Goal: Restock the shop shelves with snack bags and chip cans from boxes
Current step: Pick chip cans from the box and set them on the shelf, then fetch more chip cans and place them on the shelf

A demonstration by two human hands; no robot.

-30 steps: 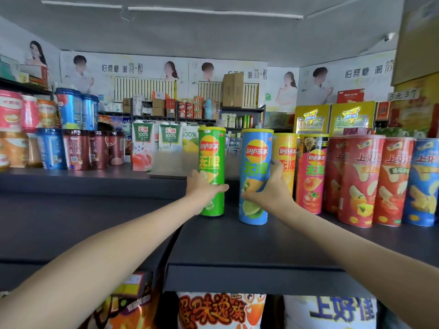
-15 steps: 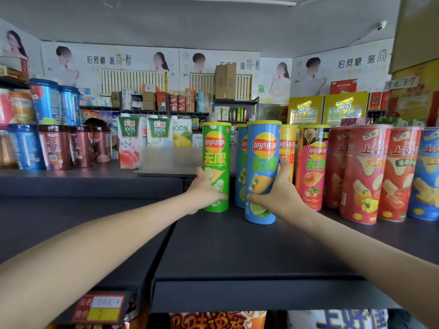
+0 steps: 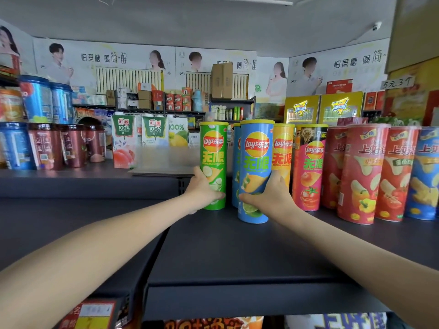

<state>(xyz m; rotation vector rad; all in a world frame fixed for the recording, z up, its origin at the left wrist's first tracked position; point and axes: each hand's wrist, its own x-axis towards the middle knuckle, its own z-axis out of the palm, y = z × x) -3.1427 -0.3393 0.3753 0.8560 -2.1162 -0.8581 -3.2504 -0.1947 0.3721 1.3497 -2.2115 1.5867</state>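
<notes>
Green cylindrical chip can, glossy printed wall, flat matching lid: upright on the shelf, gripped low on its body by the left hand, whose thumb lies across the front and whose fingers curl round the far side.

Blue cylindrical chip can, same tall tube shape, yellow lid, lime picture near the base: upright, base on the shelf and nearer the front edge than the green one. The right hand wraps its lower half, thumb across the front, fingers out of sight behind. A narrow gap separates the two held cans.

Second blue can: directly behind the held blue one, mostly hidden.

Yellow can and pink can with a dark top band: standing just to the right, close together.

Wider red cans, slightly tapered, shiny film over the rim: a row further right, ending in a blue one.

Dark grey matte shelf, flat, smooth, squared front lip.

Juice cartons, white and green, gable-shaped: far left rear, beside maroon cups with glossy sleeves.

Snack bags, orange, crinkled: only their tops show, below the shelf lip.
</notes>
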